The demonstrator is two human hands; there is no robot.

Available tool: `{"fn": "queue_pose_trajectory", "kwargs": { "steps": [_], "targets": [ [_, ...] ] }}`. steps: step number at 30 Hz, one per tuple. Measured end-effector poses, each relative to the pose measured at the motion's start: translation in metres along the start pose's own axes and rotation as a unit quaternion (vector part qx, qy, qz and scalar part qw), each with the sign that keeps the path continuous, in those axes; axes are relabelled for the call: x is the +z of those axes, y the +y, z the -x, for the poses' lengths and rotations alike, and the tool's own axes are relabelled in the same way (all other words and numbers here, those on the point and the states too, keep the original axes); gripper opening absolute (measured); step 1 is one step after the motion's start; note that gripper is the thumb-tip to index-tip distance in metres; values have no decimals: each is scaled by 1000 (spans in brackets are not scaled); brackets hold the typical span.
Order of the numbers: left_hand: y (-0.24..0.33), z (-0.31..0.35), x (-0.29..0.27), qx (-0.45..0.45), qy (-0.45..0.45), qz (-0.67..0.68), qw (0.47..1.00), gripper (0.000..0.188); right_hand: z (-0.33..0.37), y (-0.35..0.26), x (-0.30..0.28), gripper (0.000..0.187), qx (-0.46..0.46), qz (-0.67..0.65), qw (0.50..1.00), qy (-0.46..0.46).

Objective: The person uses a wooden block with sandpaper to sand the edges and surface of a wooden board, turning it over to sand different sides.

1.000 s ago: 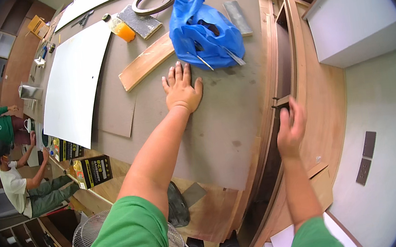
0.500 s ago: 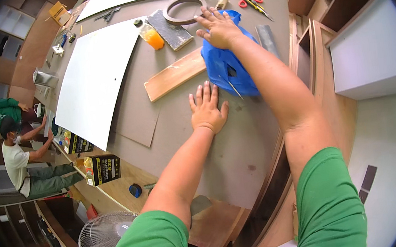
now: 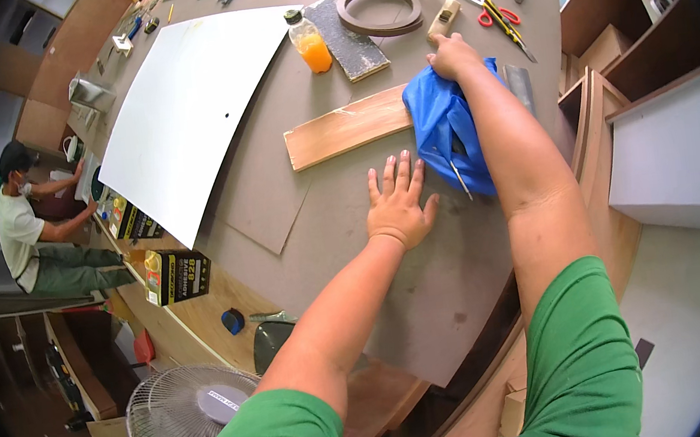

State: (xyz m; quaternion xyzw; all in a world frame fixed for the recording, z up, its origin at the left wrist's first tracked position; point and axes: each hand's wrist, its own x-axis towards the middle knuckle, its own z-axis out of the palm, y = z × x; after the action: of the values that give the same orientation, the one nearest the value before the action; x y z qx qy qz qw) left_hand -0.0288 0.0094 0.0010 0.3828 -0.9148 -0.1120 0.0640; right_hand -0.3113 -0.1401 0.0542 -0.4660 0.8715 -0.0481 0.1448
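Observation:
My left hand (image 3: 399,208) lies flat on the brown tabletop (image 3: 430,313), fingers spread, holding nothing. It is just below a pale wooden board (image 3: 348,128). My right hand (image 3: 454,58) is at the far end of a crumpled blue plastic bag (image 3: 440,126), with its fingers curled in on the plastic. Part of the grip is hidden by the hand itself. Just beyond those fingertips is a small wooden block-shaped tool (image 3: 443,20). A thin pointed stick (image 3: 461,182) protrudes from the bag's near side, and the bag overlaps the board's right end.
A white sheet (image 3: 199,106) covers the table's left side. Further back are an orange-filled bottle (image 3: 312,46), a grey slab (image 3: 349,39), a roll of edging (image 3: 378,10) and red-handled scissors (image 3: 489,14). Adhesive cans (image 3: 188,274), a fan (image 3: 187,418) and a co-worker (image 3: 22,221) are at left.
My right hand has gone from spread fingers to curled ones at the bag's far end. The view has shifted, so the table appears further right; my left hand stays flat.

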Motion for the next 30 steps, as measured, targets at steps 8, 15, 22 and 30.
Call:
{"fn": "queue_pose_trajectory", "kwargs": {
  "steps": [8,15,22,30],
  "targets": [
    [-5,1,0,6,5,28,1000,69,-23,-29,0,80,81,23,996,8],
    [-5,-1,1,6,23,36,999,68,-39,-25,6,78,84,56,995,-19],
    [-8,6,4,6,19,28,999,68,-32,-16,6,50,108,28,992,59],
    [-8,2,9,21,15,17,1000,71,-25,48,-44,33,83,-530,819,204]
  ]
}}
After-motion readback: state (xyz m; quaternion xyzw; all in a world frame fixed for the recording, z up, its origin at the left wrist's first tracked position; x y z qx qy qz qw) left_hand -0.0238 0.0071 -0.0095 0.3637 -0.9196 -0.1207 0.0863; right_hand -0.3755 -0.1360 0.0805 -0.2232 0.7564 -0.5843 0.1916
